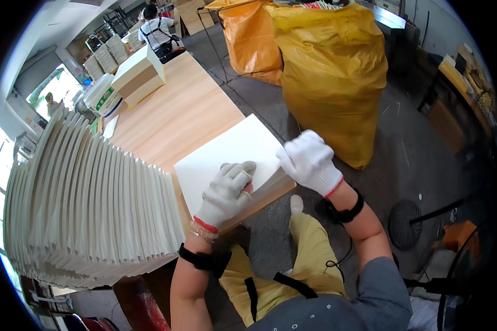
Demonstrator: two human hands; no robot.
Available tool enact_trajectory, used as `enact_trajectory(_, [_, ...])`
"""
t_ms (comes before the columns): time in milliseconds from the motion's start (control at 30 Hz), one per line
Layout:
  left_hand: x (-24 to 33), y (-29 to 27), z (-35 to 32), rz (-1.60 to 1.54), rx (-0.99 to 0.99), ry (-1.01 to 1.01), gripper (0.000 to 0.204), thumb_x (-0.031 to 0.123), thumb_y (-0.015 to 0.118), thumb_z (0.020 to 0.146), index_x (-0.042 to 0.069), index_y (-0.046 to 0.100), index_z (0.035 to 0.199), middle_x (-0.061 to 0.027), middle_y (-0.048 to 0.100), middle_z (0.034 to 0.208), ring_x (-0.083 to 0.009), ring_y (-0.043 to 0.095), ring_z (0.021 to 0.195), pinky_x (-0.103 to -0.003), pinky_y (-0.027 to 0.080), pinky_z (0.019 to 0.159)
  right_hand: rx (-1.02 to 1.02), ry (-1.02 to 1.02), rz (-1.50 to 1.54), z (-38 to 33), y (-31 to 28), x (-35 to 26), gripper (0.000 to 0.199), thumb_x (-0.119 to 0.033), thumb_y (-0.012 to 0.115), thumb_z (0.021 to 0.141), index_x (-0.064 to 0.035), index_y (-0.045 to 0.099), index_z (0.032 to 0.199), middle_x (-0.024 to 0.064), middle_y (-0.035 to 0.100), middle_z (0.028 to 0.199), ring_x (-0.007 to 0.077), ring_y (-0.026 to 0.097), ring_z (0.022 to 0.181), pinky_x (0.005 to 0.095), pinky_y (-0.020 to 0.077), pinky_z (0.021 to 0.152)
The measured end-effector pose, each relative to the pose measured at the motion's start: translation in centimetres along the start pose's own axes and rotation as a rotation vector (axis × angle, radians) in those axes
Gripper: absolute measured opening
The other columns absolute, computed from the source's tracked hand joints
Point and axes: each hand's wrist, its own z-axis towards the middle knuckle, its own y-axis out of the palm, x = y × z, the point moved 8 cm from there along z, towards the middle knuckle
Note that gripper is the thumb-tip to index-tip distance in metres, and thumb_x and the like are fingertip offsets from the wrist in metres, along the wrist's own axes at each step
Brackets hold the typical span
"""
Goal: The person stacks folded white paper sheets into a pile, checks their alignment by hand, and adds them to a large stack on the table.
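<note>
A stack of white paper (226, 138) lies on the near corner of a wooden table. My left hand (227, 190), in a white knit glove with a red cuff, rests on the top sheet with its fingers stretched out and slightly bent. Bare skin shows at one part of that glove. My right hand (310, 161), gloved alike, is closed at the right edge of the stack. The sheets there bend up toward its fingers. Its fingertips are partly hidden, so how many sheets it grips cannot be told.
Many layered white sheets (105, 204) stand fanned at the left. Farther along the wooden table (176, 105) are a paper block (139, 77) and a white bucket (102, 95). Large yellow sacks (334, 71) stand on the floor to the right. Another person (159, 33) is at the back.
</note>
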Motion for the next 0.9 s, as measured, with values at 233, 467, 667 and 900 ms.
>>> enact_trajectory(233, [-2.6, 0.7, -0.8, -0.226, -0.07, -0.265, 0.007, -0.001, 0.064, 0.082, -0.002, 0.057, 0.084, -0.0179, 0.071, 0.118, -0.0292, 0.066, 0.092, -0.037, 0.053, 0.083, 0.135, -0.071, 0.166, 2.3, 1.8, -1.4, 0.01, -0.014, 0.063, 0.089, -0.0053, 0.068, 0.088, 0.0081, 0.054, 0.063, 0.0291, 0.054, 0.058, 0.0381, 0.0448, 0.058])
enact_trajectory(467, [-3.5, 0.3, -1.2, -0.357, -0.029, -0.427, 0.025, 0.006, 0.081, 0.079, 0.0, 0.056, 0.08, -0.0221, 0.072, 0.107, -0.0238, 0.069, 0.089, -0.035, 0.057, 0.08, 0.143, -0.042, 0.113, 1.8, 1.9, -0.9, 0.016, -0.01, 0.06, 0.088, -0.0042, 0.068, 0.1, 0.0069, 0.053, 0.065, 0.0275, 0.054, 0.058, 0.0387, 0.0421, 0.055])
enact_trajectory(667, [-4.1, 0.3, -1.7, -0.369, -0.022, -0.518, 0.02, 0.002, 0.074, 0.085, -0.001, 0.064, 0.103, -0.0191, 0.067, 0.132, -0.0195, 0.066, 0.111, -0.028, 0.051, 0.095, 0.138, -0.067, 0.162, 1.6, 1.3, -0.8, 0.018, -0.013, 0.061, 0.086, -0.0052, 0.067, 0.101, 0.0051, 0.053, 0.066, 0.0256, 0.055, 0.057, 0.0379, 0.0438, 0.055])
enact_trajectory(900, [-2.8, 0.1, -1.2, -0.21, -0.04, -0.248, 0.041, 0.013, 0.08, 0.084, 0.005, 0.066, 0.122, -0.0113, 0.071, 0.1, -0.0213, 0.067, 0.079, -0.031, 0.055, 0.073, 0.193, -0.102, 0.091, 1.4, 1.8, -1.2, 0.019, -0.014, 0.064, 0.085, -0.0055, 0.068, 0.101, 0.0054, 0.052, 0.065, 0.0262, 0.055, 0.057, 0.0389, 0.0436, 0.055])
